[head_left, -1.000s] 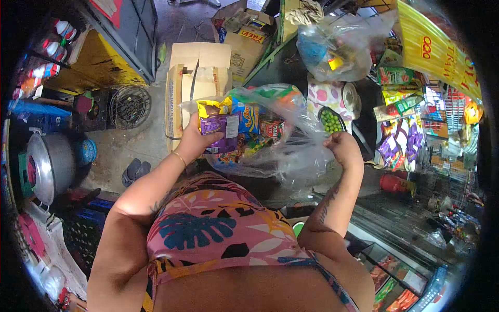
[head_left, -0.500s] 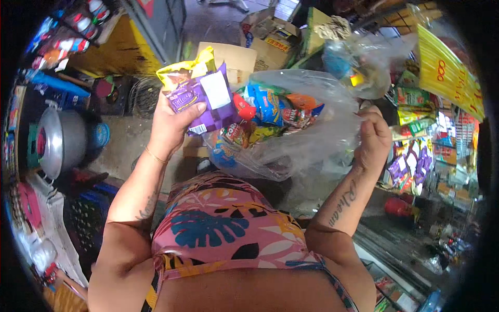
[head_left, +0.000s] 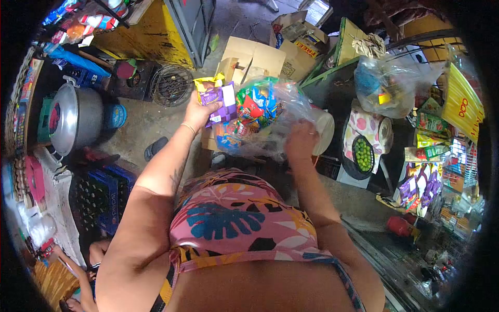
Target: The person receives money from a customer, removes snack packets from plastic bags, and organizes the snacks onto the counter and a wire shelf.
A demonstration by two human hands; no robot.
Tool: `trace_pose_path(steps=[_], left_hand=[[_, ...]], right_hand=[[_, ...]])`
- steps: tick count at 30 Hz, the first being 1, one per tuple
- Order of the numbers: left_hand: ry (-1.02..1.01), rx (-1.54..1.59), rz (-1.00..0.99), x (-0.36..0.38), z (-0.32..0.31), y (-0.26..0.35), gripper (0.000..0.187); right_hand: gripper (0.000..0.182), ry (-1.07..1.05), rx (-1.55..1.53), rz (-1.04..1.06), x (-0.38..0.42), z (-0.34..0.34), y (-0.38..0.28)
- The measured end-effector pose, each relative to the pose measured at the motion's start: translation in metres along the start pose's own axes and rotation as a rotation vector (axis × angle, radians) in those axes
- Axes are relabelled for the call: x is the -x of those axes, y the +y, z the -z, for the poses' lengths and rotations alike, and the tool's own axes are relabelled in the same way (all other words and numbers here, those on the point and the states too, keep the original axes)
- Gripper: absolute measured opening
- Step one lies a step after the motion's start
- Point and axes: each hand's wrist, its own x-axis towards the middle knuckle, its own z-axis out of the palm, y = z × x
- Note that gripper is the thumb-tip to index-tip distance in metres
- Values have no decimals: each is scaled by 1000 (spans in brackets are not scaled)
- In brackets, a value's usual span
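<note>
Head view: purple snack packet [head_left: 221, 101] upright, top up.

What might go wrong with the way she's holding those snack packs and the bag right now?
1. The left hand pinches two packs at once, the purple pack and a yellow pack; one could slip out of that grip.
2. The clear bag looks stuffed with snacks and thin; held bunched by the right hand, it may tear or spill.
3. Boxes and a sandal lie on the floor nearby, a possible trip hazard.
</note>
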Motion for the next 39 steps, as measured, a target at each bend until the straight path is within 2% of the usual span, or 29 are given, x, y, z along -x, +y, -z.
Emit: trace_pose_path(steps=[2, 4, 7, 10, 12, 16, 18, 19, 21, 22, 25, 27, 29, 31, 34, 37, 39], left_hand=[[-14, 40, 38, 2, -3, 9, 57], [-79, 244, 68, -3, -1, 12, 58], [-109, 427, 98, -3, 4, 25, 55], [-84, 504, 124, -8, 20, 20, 55], [-72, 494, 109, -19, 32, 7, 54], [-14, 553, 112, -37, 16, 10, 49], [-188, 598, 116, -40, -18, 49, 50], [-155, 619, 113, -39, -39, 63, 50], [-428, 663, 63, -41, -58, 87, 59], [-449, 634, 43, -30, -60, 107, 57], [-460, 447, -79, -28, -45, 117, 54], [-347, 373, -32, -36, -23, 99, 60], [-125, 203, 32, -41, -7, 72, 63], [-116, 168, 12, -41, 4, 54, 61], [-81, 101, 3, -36, 10, 46, 60], [-66, 82, 2, -40, 24, 36, 60], [-89, 73, -22, -39, 27, 34, 59]], right_hand=[[54, -252, -183, 174, -2, -27, -27], [57, -11, -221, 438, 12, -48, -52], [63, -448, -232, 450, 22, -78, -61], [54, -736, -114, 607, 32, -97, -53], [53, -822, -177, 586, 33, -88, -58], [54, -1150, -207, 445, 20, -44, -59], [54, -1189, -397, 534, 15, -40, -45], [53, -1206, -499, 573, 14, -38, -39], [51, -1188, -827, 630, 13, -5, -33], [50, -1171, -991, 654, 14, 13, -30], [53, -1286, -974, 514, 12, 40, -35], [56, -1254, -876, 529, 22, 6, -40], [61, -1212, -817, 515, 24, -19, -49], [68, -1166, -793, 452, 25, -28, -54], [84, -913, -955, 215, 29, -25, -33], [95, -666, -1022, -286, 34, -87, -17], [95, -380, -869, -400, 30, -119, 5]])
